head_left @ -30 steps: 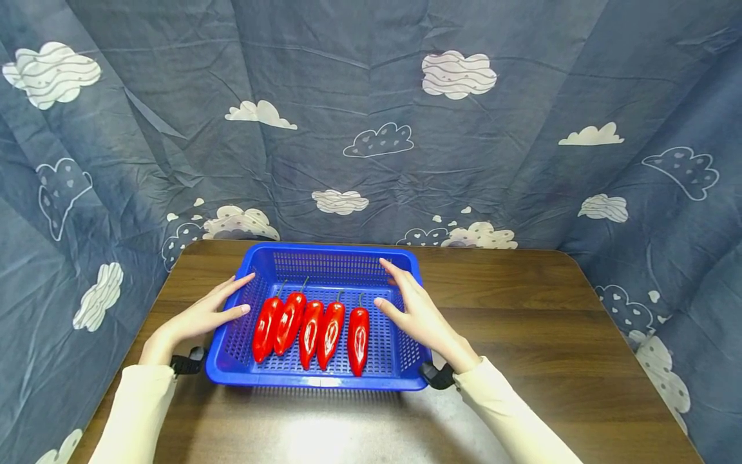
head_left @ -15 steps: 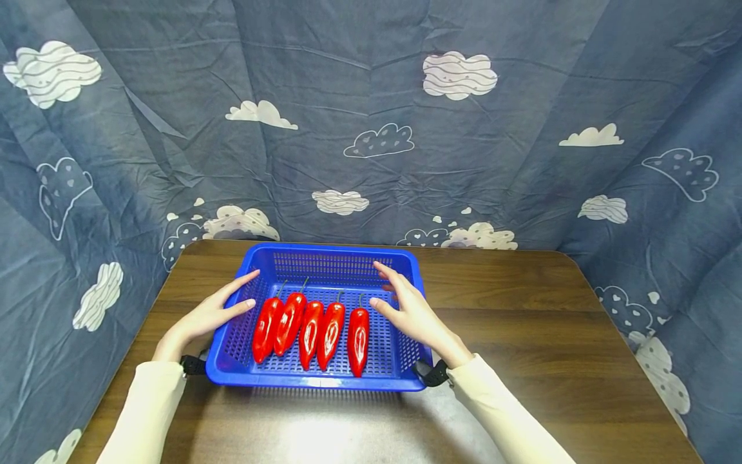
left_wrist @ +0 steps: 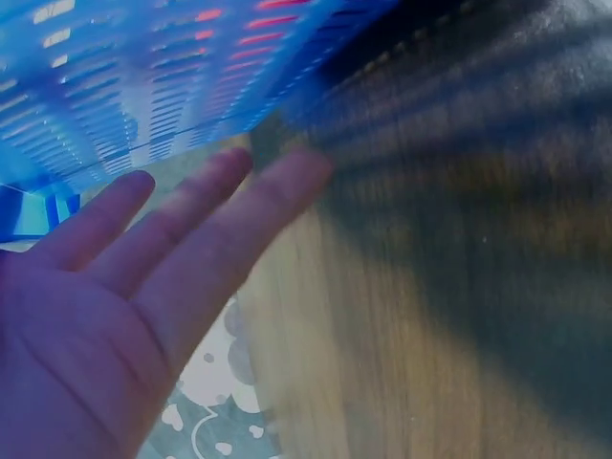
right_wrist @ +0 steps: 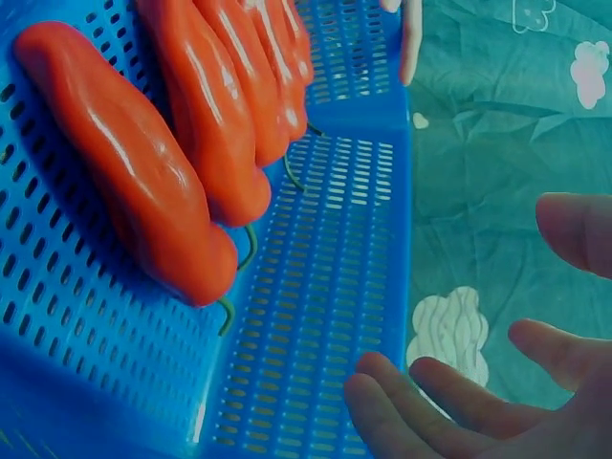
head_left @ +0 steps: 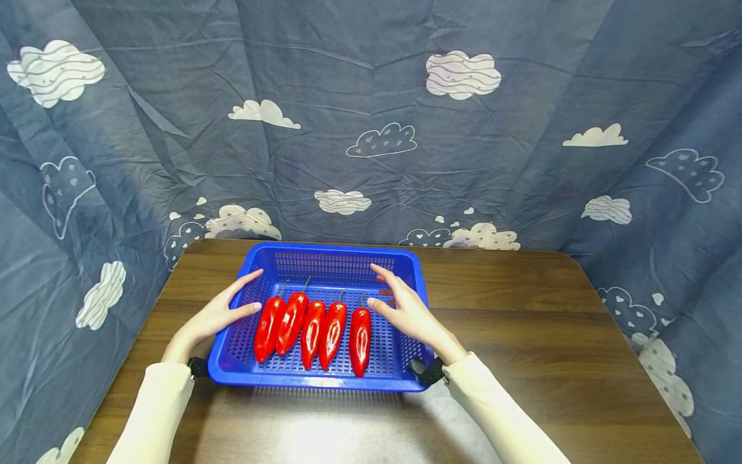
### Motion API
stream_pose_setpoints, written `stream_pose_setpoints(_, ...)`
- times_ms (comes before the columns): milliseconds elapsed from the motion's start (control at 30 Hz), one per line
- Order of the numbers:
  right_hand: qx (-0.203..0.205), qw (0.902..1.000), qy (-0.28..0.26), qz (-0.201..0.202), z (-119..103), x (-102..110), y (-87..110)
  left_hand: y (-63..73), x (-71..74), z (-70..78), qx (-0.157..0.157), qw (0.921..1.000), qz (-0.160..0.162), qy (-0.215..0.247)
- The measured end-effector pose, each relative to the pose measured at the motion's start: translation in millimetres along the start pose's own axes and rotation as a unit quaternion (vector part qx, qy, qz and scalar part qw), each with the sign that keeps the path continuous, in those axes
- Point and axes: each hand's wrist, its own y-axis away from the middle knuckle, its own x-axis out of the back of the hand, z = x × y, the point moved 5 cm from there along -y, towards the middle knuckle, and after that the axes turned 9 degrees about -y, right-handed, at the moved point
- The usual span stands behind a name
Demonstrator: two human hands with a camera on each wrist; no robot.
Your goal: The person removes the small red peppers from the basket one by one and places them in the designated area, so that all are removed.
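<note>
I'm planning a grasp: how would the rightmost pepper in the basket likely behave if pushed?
The rightmost pepper may be slippery, as its skin looks glossy. Its rounded body could roll sideways, with a gap before the next pepper. Its tapered shape would probably make it swivel too.

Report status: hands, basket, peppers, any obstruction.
Left hand at left end of blue basket, right hand at right end, both holding nothing. Five red peppers lying inside. No obstruction seen between hands and peppers.
</note>
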Motion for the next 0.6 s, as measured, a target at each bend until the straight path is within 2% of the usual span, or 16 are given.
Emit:
stream_pose_setpoints(333, -0.015, 0.9992, -0.028, -0.023, 9.5, -4.2, -2.7, -0.6, -3.5, -4.0, -0.003, 0.9988, 0.002, 0.049)
stream_pose_setpoints(600, -0.057, 0.9956, -0.054, -0.053, 19.7, -5.8, -2.6, 0.2, -5.7, -2.8, -0.002, 0.9975, 0.010, 0.070)
